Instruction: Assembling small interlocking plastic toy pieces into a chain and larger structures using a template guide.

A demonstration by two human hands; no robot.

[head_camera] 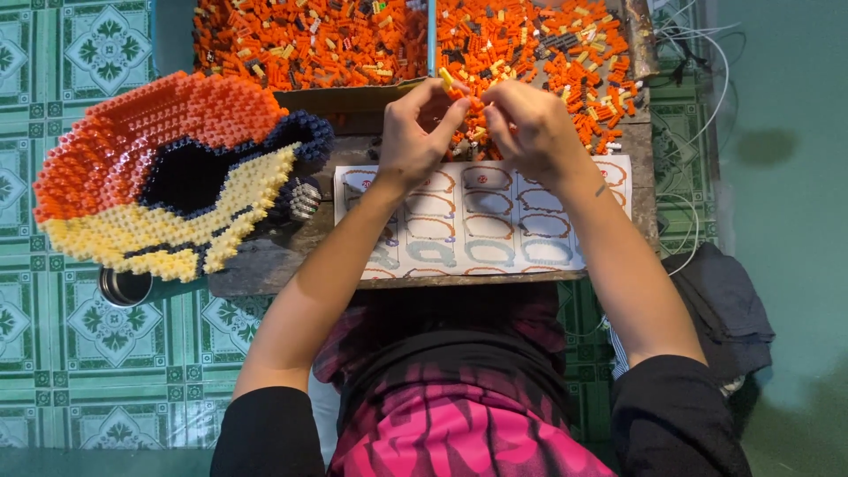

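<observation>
Overhead view from the head camera. The left hand [413, 132] and the right hand [530, 128] meet above the far edge of a weathered wooden table [265, 261], fingertips drawn close together. The left hand pinches a small pale-yellow plastic brick [447, 78] between thumb and forefinger, holding it upright just above the knuckles. The right hand's fingers are curled inward and pressed against those of the left; whether they grip a further piece cannot be told, since the fingers hide the gap.

Beneath the wrists lies a white paper instruction sheet [481, 221] printed with rows of orange and blue-grey outlines, flat on the table. Beyond the hands, two shallow trays of loose small bricks, mostly orange with yellow and dark pieces mixed in [309, 40], are divided by a thin blue strip [431, 35].

To the left, a large layered model of tiny bricks, orange at the top, black in the centre and pale yellow along the lower edge [168, 172], overhangs the table's corner. A round metal tin [124, 287] stands on the green patterned floor tiles [106, 353] under it. A dark folded cloth [724, 305] lies on the floor to the right, beside white cables [707, 53].
</observation>
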